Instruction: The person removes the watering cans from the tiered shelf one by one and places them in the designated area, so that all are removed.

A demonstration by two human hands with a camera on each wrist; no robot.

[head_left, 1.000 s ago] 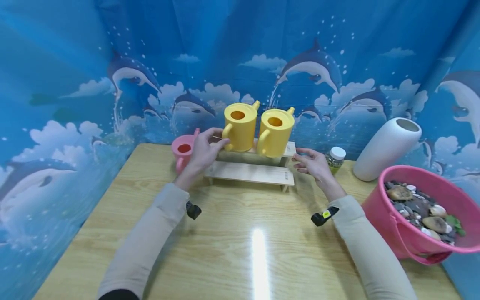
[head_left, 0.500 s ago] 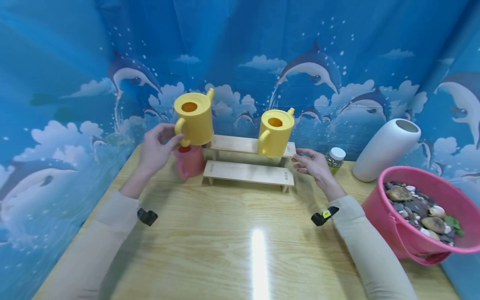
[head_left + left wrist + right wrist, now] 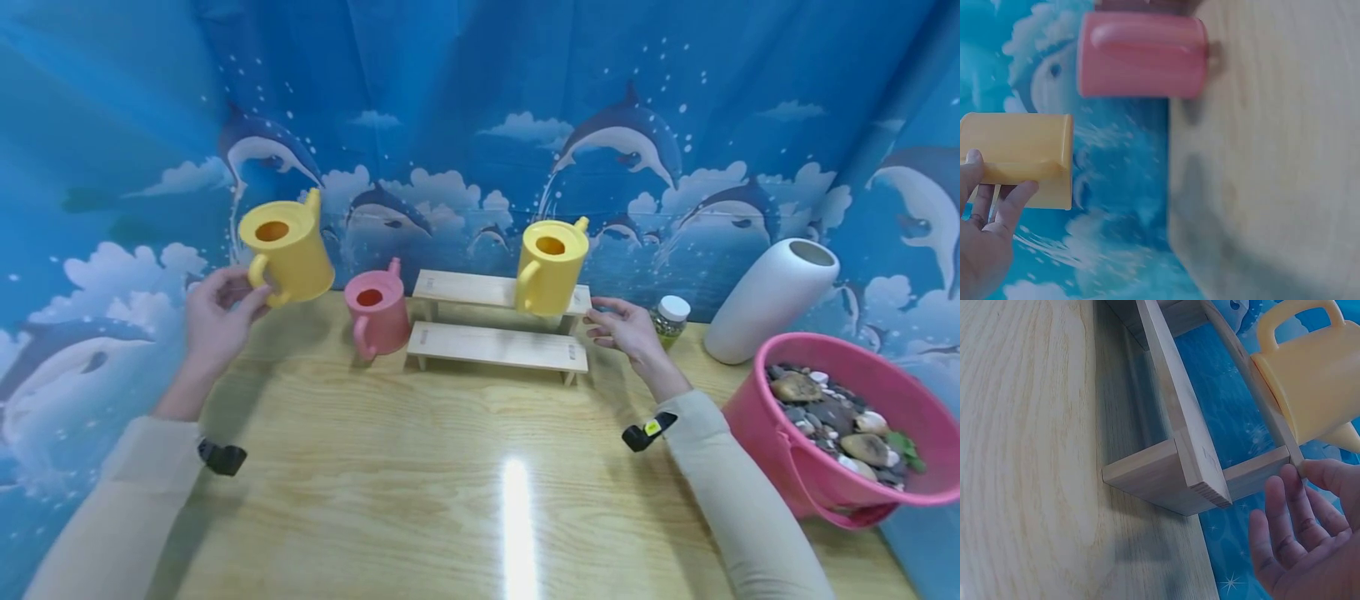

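Yellow plastic watering can [image 3: 287, 251] carried left off stepped wooden shelf [image 3: 497, 345]; left hand [image 3: 215, 317] grips handle; right hand [image 3: 628, 329] open, thumb touching shelf end.

A staged play-like setup rather than a real room: a dolphin-printed blue curtain [image 3: 480, 125] wraps closely round three sides of the wooden bench [image 3: 480, 500].

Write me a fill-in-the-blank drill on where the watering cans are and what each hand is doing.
1. The left hand holds a yellow plastic watering can by its ____.
2. The other yellow watering can stands on the ____ step of the wooden two-step shelf.
3. The small ____ watering can stands on the wooden table left of the shelf.
4. The right hand touches the shelf's ____ end.

Missing words: handle; upper; pink; right
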